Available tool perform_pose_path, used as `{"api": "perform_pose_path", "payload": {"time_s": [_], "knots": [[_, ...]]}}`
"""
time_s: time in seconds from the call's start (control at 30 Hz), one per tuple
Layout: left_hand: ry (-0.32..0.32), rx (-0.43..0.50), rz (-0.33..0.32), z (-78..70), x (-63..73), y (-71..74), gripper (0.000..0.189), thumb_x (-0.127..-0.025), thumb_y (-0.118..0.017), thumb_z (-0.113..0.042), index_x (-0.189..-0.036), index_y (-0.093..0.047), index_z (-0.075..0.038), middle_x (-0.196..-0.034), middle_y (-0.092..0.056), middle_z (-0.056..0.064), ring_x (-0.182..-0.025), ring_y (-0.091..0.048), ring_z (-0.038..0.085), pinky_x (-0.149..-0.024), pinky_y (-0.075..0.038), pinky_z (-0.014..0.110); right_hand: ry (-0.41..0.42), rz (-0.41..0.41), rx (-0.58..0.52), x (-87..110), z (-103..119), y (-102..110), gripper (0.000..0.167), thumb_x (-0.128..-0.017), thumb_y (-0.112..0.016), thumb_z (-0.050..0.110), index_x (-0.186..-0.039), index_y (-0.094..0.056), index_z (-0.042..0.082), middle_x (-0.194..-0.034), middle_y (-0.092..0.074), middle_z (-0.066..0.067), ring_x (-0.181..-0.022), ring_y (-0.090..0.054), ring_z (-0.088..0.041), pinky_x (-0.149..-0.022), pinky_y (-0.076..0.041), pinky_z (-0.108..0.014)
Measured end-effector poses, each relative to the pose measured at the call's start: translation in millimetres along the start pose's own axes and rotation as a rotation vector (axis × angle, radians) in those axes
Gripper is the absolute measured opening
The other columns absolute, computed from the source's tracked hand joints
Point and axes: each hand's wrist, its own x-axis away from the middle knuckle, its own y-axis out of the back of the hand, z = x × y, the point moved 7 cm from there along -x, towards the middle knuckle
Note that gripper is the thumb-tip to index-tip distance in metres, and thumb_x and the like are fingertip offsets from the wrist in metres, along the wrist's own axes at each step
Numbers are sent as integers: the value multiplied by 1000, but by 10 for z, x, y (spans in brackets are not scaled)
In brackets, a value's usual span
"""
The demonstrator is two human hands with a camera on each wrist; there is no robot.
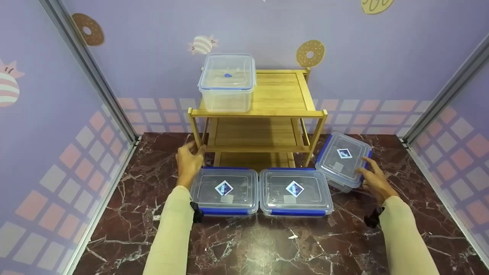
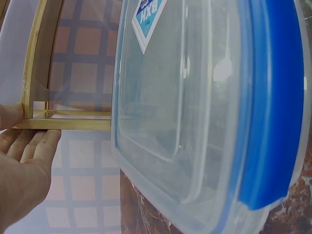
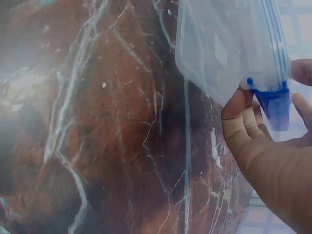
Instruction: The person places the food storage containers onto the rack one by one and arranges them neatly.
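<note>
My left hand (image 1: 190, 159) grips the front left leg of a wooden shelf rack (image 1: 214, 113); in the left wrist view the thumb and fingers lie on opposite sides of the post (image 2: 28, 73). My right hand (image 1: 374, 177) holds the right side of a clear food container (image 1: 340, 160) with blue latches, which stands turned at an angle. In the right wrist view, fingertips (image 3: 234, 105) press under its rim beside a blue latch (image 3: 275, 109) that sticks outward. Two similar lidded containers, the left one (image 1: 240, 175) and the middle one (image 1: 309, 177), lie side by side before the rack.
A taller clear container (image 1: 229, 99) with a lid stands on the rack's top left. The marble-patterned floor (image 1: 252, 248) runs around the containers. Patterned purple walls (image 1: 267, 30) enclose the back and both sides.
</note>
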Motion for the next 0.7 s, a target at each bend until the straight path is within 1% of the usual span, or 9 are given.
{"api": "perform_pose_path", "payload": {"time_s": [0.1,0.2,0.3,0.43,0.53,0.7], "knots": [[-8,-5,-6,-7,-2,10,32,-96,-71,-18,-122,-71,1,-113,-73,19,-108,-69,34,-100,-51,44,22,-2,29,22,-12,-13,79,-106,-52,35,-163,-1,16,-147,-31,-28,-94,-63,-11,-80,-56,-30],[-9,0,-9,-8,7,18,29,-96,-71,-17,-120,-72,0,-112,-74,18,-107,-69,33,-99,-51,44,47,-19,49,28,-41,-10,82,-104,-56,39,-162,-3,16,-141,-36,-27,-92,-63,-10,-80,-57,-31],[-3,5,-8,0,12,18,30,-96,-70,-17,-120,-72,0,-114,-73,19,-108,-69,33,-100,-51,45,43,-20,35,40,-77,4,83,-103,-58,39,-162,-4,17,-139,-37,-26,-93,-63,-10,-82,-57,-31],[-1,14,-12,3,12,23,30,-96,-70,-17,-121,-72,0,-114,-73,19,-107,-69,32,-99,-51,44,6,-4,-20,63,-113,23,89,-101,-64,38,-163,-2,20,-138,-40,-23,-94,-64,-11,-86,-56,-32],[-8,22,-17,-5,11,31,29,-96,-70,-17,-119,-72,0,-114,-73,18,-105,-70,32,-98,-52,43,-4,-8,-39,73,-128,52,92,-99,-67,35,-163,-2,21,-132,-44,-21,-91,-65,-13,-84,-56,-32],[-12,15,-10,-16,6,26,29,-95,-70,-17,-119,-73,-1,-114,-73,19,-107,-69,32,-99,-51,44,2,-4,-56,92,-151,111,89,-99,-68,31,-161,-5,20,-124,-48,-17,-86,-67,-16,-80,-57,-34]]}}
